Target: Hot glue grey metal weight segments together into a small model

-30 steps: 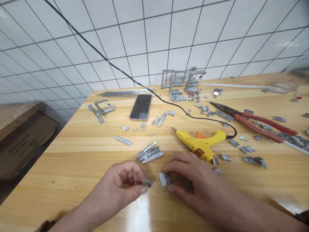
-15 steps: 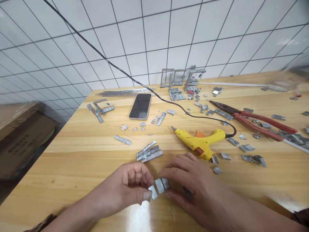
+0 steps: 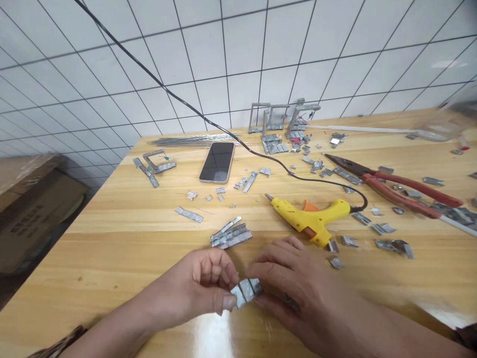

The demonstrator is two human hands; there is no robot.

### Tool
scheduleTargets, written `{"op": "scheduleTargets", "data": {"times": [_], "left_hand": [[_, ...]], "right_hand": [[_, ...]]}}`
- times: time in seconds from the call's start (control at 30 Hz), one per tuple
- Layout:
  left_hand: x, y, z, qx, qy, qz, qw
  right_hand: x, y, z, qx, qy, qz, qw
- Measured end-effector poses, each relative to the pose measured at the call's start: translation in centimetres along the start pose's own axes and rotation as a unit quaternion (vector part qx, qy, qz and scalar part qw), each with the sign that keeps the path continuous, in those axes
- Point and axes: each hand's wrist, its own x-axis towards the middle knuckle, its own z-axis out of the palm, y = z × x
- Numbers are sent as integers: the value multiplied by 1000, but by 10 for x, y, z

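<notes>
Between thumb and fingers, my left hand (image 3: 208,286) pinches a small grey metal piece (image 3: 237,295). My right hand (image 3: 294,288) grips more small metal pieces (image 3: 247,288), whose right end is hidden under its fingers. The two held parts meet edge to edge, in a short row just above the wooden table. Another dark bit shows beneath my right palm, too hidden to make out. Just beyond my hands lies a stack of metal strips (image 3: 231,233). A yellow hot glue gun (image 3: 313,215) rests on its side past my right hand.
Red-handled pliers (image 3: 398,186) lie at the right among scattered metal pieces (image 3: 385,228). A phone (image 3: 217,162) lies farther back, near thin metal rods (image 3: 190,140). Small metal frames (image 3: 274,127) stand by the tiled wall. The glue gun's black cable (image 3: 179,98) crosses the view.
The gap between the metal pieces has closed; the left piece now touches the right ones. The view has shifted slightly. Both hands keep their grip.
</notes>
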Motion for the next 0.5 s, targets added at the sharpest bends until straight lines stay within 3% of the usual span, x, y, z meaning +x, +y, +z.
{"op": "scheduleTargets", "data": {"times": [0.5], "left_hand": [[0, -1, -2, -4, -51, 13, 999]], "right_hand": [[0, -5, -2, 51, -45, 31, 997]]}}
